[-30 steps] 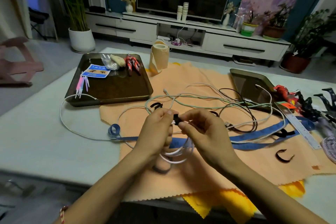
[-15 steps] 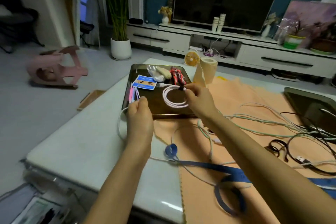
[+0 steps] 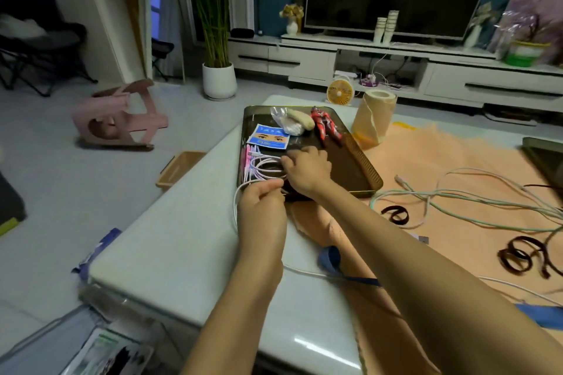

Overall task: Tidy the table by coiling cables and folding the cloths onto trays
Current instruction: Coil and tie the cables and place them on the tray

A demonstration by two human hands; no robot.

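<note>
A coiled white cable (image 3: 265, 167) lies in the near left part of the dark tray (image 3: 356, 161). My right hand (image 3: 307, 170) rests on the coil's right side with curled fingers. Just in front of the tray, my left hand (image 3: 262, 203) pinches a loose white cable (image 3: 235, 207) that loops over the table edge. An orange cloth (image 3: 451, 167) covers the table to the right, with loose green and white cables (image 3: 463, 201) on it.
The tray also holds pink sticks (image 3: 244, 161), a blue packet (image 3: 268, 136), a plastic bag (image 3: 286, 122) and a red toy (image 3: 325, 126). A paper roll (image 3: 375, 117) stands behind it. Black straps (image 3: 396, 214), a blue strap (image 3: 332, 259) and a second tray (image 3: 545, 155) lie right.
My right hand carried the coiled cable to the tray and set it down at the near left. My left hand moved forward and took the loose white cable.
</note>
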